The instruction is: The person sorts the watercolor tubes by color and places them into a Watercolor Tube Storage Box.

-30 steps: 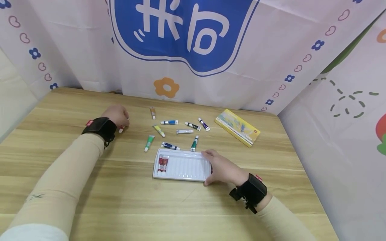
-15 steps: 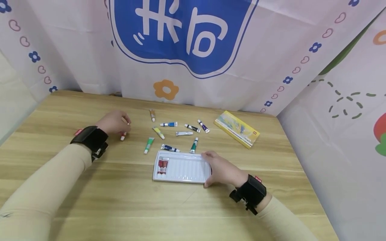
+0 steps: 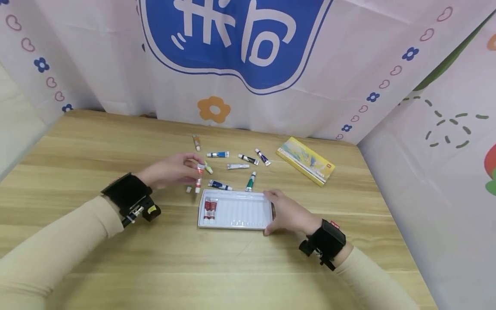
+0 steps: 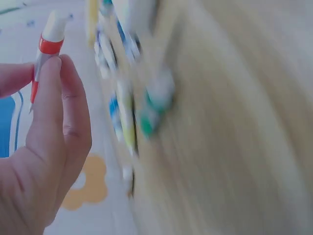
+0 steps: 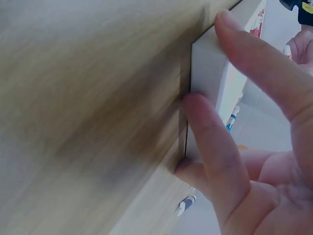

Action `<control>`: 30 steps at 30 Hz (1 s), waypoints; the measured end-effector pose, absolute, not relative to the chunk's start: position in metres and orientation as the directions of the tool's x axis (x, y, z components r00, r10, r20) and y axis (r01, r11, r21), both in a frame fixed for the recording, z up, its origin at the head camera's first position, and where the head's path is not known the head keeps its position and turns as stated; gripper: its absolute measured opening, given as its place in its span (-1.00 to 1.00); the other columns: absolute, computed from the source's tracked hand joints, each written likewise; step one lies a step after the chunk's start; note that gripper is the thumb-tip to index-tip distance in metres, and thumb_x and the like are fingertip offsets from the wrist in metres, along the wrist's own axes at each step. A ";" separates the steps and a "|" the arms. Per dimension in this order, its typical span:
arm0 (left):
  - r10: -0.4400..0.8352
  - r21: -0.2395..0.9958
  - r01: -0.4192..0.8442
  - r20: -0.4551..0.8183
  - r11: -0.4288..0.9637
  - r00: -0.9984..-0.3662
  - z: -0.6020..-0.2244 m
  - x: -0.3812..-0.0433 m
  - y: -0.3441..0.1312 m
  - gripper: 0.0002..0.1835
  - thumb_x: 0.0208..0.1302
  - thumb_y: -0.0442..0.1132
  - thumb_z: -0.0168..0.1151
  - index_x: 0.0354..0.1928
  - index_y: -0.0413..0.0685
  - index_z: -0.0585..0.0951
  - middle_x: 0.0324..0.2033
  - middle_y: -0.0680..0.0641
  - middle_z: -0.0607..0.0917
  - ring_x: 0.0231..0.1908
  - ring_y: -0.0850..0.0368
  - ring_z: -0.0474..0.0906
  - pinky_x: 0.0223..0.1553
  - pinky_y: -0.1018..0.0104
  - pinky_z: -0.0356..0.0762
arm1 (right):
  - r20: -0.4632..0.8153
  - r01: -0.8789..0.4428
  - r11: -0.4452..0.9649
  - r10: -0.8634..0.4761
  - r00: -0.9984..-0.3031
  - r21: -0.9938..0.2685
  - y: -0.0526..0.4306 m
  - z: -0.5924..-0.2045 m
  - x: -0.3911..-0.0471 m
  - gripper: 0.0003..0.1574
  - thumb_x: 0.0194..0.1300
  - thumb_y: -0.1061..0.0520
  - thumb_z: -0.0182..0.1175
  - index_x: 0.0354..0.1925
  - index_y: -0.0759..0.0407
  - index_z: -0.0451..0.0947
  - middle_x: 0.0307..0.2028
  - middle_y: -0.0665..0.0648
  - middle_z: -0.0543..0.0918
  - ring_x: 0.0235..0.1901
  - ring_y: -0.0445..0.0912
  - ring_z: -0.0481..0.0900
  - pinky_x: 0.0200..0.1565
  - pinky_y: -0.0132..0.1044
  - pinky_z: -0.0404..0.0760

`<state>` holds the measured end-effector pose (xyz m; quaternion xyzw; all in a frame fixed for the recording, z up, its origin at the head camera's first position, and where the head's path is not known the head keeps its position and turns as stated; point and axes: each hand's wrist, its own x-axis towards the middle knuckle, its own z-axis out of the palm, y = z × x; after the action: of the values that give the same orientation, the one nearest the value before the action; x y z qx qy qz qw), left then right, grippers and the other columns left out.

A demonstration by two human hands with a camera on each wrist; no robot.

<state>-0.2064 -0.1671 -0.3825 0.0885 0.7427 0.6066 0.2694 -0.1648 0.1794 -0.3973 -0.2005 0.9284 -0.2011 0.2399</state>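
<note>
My left hand pinches a red and white paint tube between thumb and fingers, above the table just past the tray's far left corner. Its white cap points down in the head view; up close in the left wrist view the tube shows a red band. My right hand grips the right end of a white slotted tray, thumb on the near corner and fingers on the far one. Two red paint tubes lie side by side in the leftmost slots. Part of the green tube is hidden beneath my left hand.
Behind the tray lie several loose paint tubes, among them a navy one, a dark green one, a white one and a brown one. A yellow box lies at the back right, before a printed cloth.
My left hand has lifted the red and white tube off the table at the left and carried it right, toward the tray. The right hand keeps its grip on the tray.
</note>
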 end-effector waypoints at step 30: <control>0.430 0.914 -0.271 -0.384 0.301 -0.817 -0.401 -0.181 -0.101 -0.70 0.31 -0.55 0.24 0.06 -0.51 0.53 -0.18 -0.22 0.64 -0.28 0.11 0.63 -0.12 0.26 0.71 | -0.390 -0.280 0.841 -0.476 -0.788 -0.462 0.179 -0.397 -0.168 0.46 -0.09 0.08 0.69 0.57 0.34 0.04 0.52 0.39 0.14 0.43 0.24 0.26 0.41 0.03 0.27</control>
<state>-0.1810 -0.1007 -0.4011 0.0533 0.7496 0.5888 0.2977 -0.1679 0.1792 -0.3966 -0.2044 0.9255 -0.1938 0.2532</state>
